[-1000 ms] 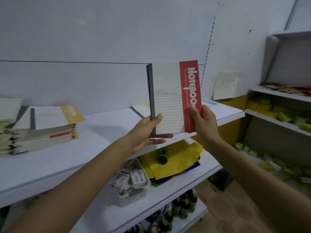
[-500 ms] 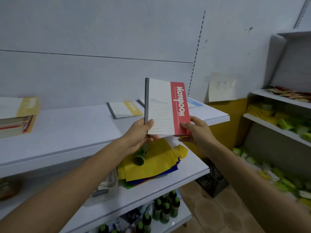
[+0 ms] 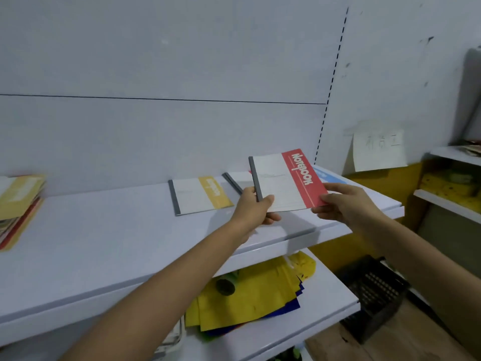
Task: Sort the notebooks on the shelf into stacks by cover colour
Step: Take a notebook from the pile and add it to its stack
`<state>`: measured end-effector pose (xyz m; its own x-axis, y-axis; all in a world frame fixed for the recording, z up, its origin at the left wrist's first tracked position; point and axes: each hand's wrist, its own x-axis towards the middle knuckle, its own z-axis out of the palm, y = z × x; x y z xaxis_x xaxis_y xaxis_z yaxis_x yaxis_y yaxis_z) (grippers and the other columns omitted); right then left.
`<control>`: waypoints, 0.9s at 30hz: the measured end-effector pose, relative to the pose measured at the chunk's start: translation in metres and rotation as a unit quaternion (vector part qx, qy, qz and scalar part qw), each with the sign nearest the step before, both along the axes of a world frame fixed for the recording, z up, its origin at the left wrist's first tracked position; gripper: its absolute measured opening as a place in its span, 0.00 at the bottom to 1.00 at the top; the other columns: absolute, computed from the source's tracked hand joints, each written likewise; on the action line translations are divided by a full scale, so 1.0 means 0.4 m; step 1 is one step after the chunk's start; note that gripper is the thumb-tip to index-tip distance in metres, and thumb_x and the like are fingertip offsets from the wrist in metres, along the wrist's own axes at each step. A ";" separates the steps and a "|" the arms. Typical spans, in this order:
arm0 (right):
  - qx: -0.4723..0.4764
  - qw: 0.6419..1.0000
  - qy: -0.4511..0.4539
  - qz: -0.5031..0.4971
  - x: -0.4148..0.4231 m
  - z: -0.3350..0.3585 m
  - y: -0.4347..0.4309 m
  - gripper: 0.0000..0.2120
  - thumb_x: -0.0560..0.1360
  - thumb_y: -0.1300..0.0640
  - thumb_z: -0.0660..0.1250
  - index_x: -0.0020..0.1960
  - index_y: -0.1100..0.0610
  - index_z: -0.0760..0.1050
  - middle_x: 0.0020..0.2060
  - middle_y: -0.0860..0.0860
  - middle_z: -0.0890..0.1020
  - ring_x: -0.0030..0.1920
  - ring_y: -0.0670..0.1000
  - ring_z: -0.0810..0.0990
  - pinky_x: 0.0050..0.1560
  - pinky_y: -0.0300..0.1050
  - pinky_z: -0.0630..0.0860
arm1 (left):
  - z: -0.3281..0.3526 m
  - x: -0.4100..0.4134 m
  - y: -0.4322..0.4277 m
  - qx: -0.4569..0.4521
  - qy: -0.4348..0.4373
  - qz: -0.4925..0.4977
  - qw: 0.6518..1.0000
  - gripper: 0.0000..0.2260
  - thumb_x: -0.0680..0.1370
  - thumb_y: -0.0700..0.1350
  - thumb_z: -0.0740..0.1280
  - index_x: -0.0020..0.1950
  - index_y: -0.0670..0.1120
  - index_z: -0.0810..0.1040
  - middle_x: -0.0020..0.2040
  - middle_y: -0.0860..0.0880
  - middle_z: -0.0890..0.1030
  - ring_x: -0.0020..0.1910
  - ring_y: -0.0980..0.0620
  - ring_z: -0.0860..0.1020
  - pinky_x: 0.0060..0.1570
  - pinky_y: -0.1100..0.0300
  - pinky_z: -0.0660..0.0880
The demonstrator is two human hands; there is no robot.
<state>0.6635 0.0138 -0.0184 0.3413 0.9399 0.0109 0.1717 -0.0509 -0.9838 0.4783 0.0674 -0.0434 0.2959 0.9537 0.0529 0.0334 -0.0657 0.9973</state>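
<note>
A white notebook with a red band and grey spine (image 3: 283, 181) is held tilted just above the white shelf (image 3: 109, 246), over its right part. My left hand (image 3: 253, 207) grips its spine corner, thumb on the cover. My right hand (image 3: 343, 201) pinches the red lower corner. A yellow-banded notebook (image 3: 200, 194) lies flat on the shelf to the left. Behind the held one lies a blue-banded notebook (image 3: 322, 175), mostly hidden. A mixed stack of notebooks (image 3: 18, 204) sits at the far left, yellow on top.
The lower shelf (image 3: 299, 324) holds yellow and blue sheets (image 3: 250, 298) and a dark roll. A black crate (image 3: 374, 293) stands on the floor at right. A paper note (image 3: 378, 147) hangs on the wall. Another shelf unit (image 3: 453, 201) stands at far right.
Both hands have lowered the red notebook from upright at chest height to a tilted position low over the shelf's right part. The view has swung right, pushing the left stack to the edge.
</note>
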 end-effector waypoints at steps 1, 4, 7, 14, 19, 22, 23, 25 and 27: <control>-0.008 1.000 0.002 0.003 0.002 -0.009 0.022 0.17 0.80 0.64 0.60 0.68 0.61 0.71 0.46 0.59 0.83 0.41 0.56 0.84 0.38 0.43 0.82 | -0.008 -0.002 0.018 0.007 0.007 0.007 1.000 0.12 0.81 0.39 0.61 0.63 0.44 0.66 0.53 0.47 0.79 0.32 0.54 0.81 0.32 0.63 0.77; -0.026 0.999 0.011 0.020 0.001 -0.030 0.099 0.18 0.80 0.64 0.60 0.69 0.61 0.70 0.47 0.59 0.82 0.41 0.56 0.84 0.40 0.44 0.82 | -0.019 -0.020 0.072 0.033 0.048 0.019 0.998 0.17 0.77 0.39 0.67 0.64 0.44 0.69 0.52 0.48 0.81 0.40 0.50 0.83 0.48 0.49 0.81; -0.038 0.999 0.005 0.029 0.004 -0.031 0.173 0.18 0.80 0.64 0.60 0.69 0.61 0.69 0.47 0.58 0.82 0.40 0.54 0.83 0.38 0.43 0.80 | -0.021 -0.031 0.110 0.046 0.076 0.029 0.996 0.23 0.71 0.42 0.75 0.63 0.46 0.72 0.51 0.51 0.81 0.47 0.48 0.83 0.50 0.47 0.80; -0.059 0.996 0.000 0.061 0.060 -0.037 0.318 0.14 0.79 0.67 0.59 0.64 0.63 0.71 0.41 0.56 0.81 0.34 0.50 0.81 0.29 0.38 0.78 | -0.033 0.012 0.177 0.070 0.162 0.073 0.982 0.28 0.68 0.52 0.75 0.66 0.48 0.73 0.59 0.52 0.79 0.56 0.50 0.78 0.54 0.48 0.78; -0.061 0.989 -0.086 0.104 0.099 -0.064 0.395 0.12 0.79 0.65 0.61 0.62 0.63 0.74 0.42 0.56 0.81 0.34 0.50 0.80 0.31 0.39 0.76 | -0.043 0.047 0.220 0.088 0.251 0.113 0.957 0.25 0.72 0.55 0.71 0.68 0.50 0.72 0.61 0.54 0.79 0.56 0.52 0.78 0.53 0.58 0.77; -0.054 0.972 -0.189 0.128 0.109 -0.089 0.439 0.12 0.78 0.60 0.64 0.60 0.61 0.77 0.43 0.54 0.82 0.35 0.49 0.78 0.35 0.40 0.75 | -0.058 0.053 0.237 0.098 0.293 0.143 0.940 0.24 0.74 0.54 0.70 0.69 0.50 0.72 0.63 0.53 0.78 0.59 0.52 0.77 0.56 0.56 0.76; -0.049 0.962 -0.232 0.131 0.112 -0.099 0.454 0.13 0.77 0.57 0.65 0.60 0.59 0.78 0.45 0.53 0.82 0.38 0.49 0.79 0.40 0.42 0.77 | -0.060 0.055 0.239 0.099 0.311 0.152 0.933 0.23 0.75 0.54 0.69 0.68 0.50 0.72 0.63 0.52 0.78 0.59 0.52 0.77 0.56 0.55 0.76; -0.035 0.941 -0.306 0.144 0.115 -0.108 0.474 0.13 0.76 0.53 0.66 0.56 0.57 0.80 0.49 0.51 0.82 0.46 0.51 0.80 0.50 0.47 0.77 | -0.064 0.058 0.246 0.093 0.353 0.175 0.914 0.20 0.75 0.53 0.69 0.65 0.48 0.75 0.61 0.51 0.79 0.56 0.50 0.77 0.53 0.56 0.75; -0.022 0.921 -0.353 0.162 0.115 -0.114 0.485 0.12 0.76 0.50 0.66 0.49 0.58 0.81 0.43 0.51 0.82 0.45 0.52 0.79 0.44 0.44 0.76 | -0.069 0.059 0.253 0.089 0.390 0.190 0.896 0.20 0.74 0.53 0.70 0.63 0.47 0.76 0.59 0.50 0.79 0.54 0.49 0.77 0.50 0.58 0.75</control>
